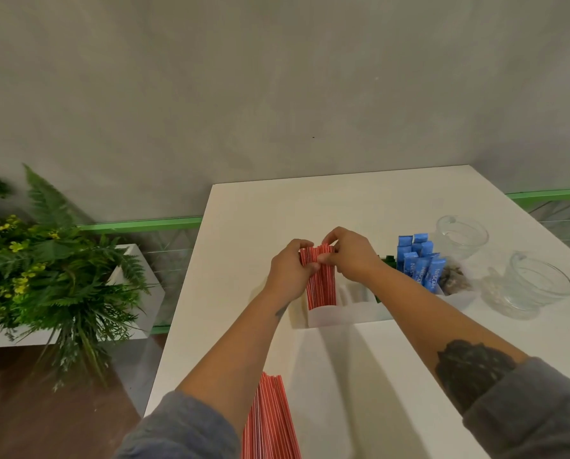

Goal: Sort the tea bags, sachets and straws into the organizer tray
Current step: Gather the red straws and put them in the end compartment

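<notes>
Left hand: my left hand point(288, 274), just left of frame centre, is curled round the left side of a standing bundle of red striped straws point(320, 283).
Right hand: my right hand point(349, 256) pinches the bundle's top edge from the right, fingers bent over the tips.
Straws: the bundle stands upright, its lower end down in the leftmost compartment of the white organizer tray point(349, 314) at centre frame.
Loose straws: a second batch of the same red straws point(270, 422) lies flat on the bench point(359, 200) at the lower edge, partly under my left forearm.
Sachets: blue stick sachets point(421, 263) stand in a compartment right of centre; beside them sits something brown (I cannot tell what).
Glassware: two clear glass cups point(538, 283) at the right, off the tray.
Handling: I judge the straws very light, smooth and easily crushed; they will splay if released unevenly.
Hold: best taken around the middle of the bundle with gentle, even pressure, steadying the tips.
</notes>
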`<state>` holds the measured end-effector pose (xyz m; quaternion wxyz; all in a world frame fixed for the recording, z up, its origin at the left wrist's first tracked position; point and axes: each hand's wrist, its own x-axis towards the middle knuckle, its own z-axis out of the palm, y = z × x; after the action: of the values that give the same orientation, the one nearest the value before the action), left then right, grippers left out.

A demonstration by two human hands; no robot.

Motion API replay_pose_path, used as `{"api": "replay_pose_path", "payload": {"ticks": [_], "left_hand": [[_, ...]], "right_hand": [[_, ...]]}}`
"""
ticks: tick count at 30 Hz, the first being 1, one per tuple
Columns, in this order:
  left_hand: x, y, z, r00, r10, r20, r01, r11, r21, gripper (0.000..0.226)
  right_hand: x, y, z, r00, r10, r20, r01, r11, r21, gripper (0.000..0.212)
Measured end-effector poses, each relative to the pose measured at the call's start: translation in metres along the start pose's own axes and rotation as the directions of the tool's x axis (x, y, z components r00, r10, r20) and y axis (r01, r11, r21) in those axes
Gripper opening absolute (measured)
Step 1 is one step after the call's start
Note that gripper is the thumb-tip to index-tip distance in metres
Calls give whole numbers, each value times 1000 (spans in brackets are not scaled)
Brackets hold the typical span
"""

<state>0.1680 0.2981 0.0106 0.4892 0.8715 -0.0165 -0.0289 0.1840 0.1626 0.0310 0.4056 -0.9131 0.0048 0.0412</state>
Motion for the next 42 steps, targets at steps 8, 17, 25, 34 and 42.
{"api": "replay_pose_path", "payload": {"ticks": [8,17,25,34,42], "left_hand": [[-3,-1,-2,998,-55,3,55,995,-81,55],[-37,-4,-29,984,-2,-180,25,992,123,56],[-92,-22,-65,975,-104,-198,156,951,266,50],[-155,-56,-80,919,-388,-72,375,802,465,64],[-192,-75,-78,874,-481,-72,441,720,535,81]], "right_hand": [[-2,2,1,999,25,-29,-26,999,-22,42],[-40,-6,-6,957,-99,-272,75,992,-99,41],[-101,-25,17,938,-163,-307,145,986,-81,32],[-170,-27,70,994,-22,-108,7,990,-138,37],[-203,-22,115,980,188,63,-143,890,-434,66]]}}
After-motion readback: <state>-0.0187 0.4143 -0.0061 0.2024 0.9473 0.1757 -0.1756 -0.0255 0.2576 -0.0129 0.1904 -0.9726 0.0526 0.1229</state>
